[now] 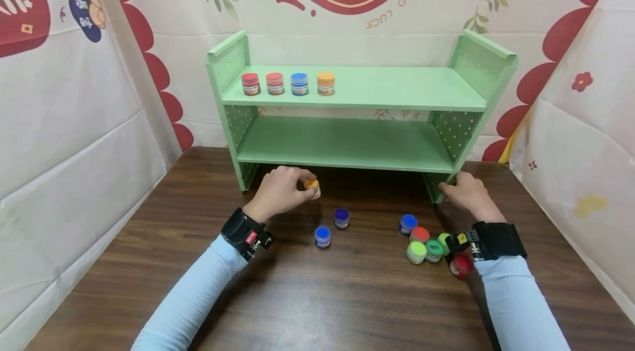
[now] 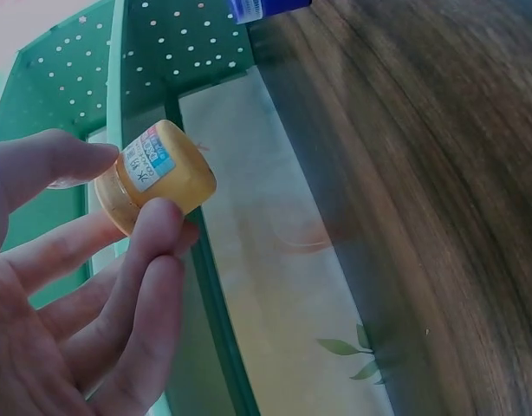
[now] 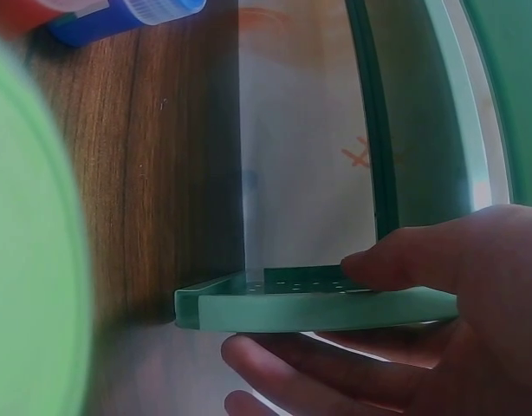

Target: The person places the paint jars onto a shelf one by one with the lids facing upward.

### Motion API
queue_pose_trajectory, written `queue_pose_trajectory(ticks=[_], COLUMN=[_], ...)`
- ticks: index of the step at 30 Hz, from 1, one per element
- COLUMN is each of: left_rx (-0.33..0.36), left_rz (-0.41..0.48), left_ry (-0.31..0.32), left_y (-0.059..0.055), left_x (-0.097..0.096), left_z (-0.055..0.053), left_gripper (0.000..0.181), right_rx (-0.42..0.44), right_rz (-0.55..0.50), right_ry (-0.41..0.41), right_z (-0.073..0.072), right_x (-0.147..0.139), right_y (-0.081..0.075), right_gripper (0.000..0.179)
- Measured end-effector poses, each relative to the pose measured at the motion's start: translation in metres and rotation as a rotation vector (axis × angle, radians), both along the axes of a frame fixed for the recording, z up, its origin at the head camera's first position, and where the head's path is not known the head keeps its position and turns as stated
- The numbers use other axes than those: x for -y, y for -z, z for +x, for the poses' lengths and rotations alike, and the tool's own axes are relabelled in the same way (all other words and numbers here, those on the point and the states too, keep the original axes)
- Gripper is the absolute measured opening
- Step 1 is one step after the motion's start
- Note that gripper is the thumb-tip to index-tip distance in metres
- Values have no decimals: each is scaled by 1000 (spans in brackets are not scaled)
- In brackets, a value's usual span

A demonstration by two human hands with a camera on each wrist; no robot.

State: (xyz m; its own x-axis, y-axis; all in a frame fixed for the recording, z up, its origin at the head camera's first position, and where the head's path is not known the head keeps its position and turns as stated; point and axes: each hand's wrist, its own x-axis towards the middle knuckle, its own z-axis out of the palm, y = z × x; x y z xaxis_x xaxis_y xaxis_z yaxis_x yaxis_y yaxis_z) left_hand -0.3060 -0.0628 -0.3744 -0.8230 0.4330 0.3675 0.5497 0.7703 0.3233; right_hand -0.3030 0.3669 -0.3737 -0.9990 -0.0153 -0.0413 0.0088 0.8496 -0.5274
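My left hand [image 1: 284,191] pinches a small yellow-orange paint jar [image 2: 171,169] between thumb and fingers, just in front of the shelf's lower edge. The jar is tilted, its label toward the left wrist camera. At the right, my right hand [image 1: 468,195] grips the side panel [image 3: 327,312] of the green two-tier shelf [image 1: 347,161] near its foot, thumb on the inner face and fingers on the outer. Two blue jars stand near my left hand, a dark blue-violet jar [image 1: 341,218] and a brighter blue jar [image 1: 322,236].
On the upper tier stand two reddish jars [image 1: 250,84], a blue jar [image 1: 299,84] and a yellow-orange jar [image 1: 326,84]. Several blue, red and green jars [image 1: 434,250] cluster on the wooden table [image 1: 317,307] beside my right wrist. Printed cloth [image 1: 347,37] hangs behind and at both sides.
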Motion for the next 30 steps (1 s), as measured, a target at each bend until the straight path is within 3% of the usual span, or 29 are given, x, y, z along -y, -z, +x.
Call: queue_pose_trajectory(ticks=[30], left_rx=[5], left_rz=[0], left_ry=[8], left_y=[3], left_x=[-4], left_z=[3], left_gripper=[31], right_rx=[-62], right_rz=[29], right_ry=[20], right_z=[-5], right_x=[-1], right_y=[7], right_gripper=[36])
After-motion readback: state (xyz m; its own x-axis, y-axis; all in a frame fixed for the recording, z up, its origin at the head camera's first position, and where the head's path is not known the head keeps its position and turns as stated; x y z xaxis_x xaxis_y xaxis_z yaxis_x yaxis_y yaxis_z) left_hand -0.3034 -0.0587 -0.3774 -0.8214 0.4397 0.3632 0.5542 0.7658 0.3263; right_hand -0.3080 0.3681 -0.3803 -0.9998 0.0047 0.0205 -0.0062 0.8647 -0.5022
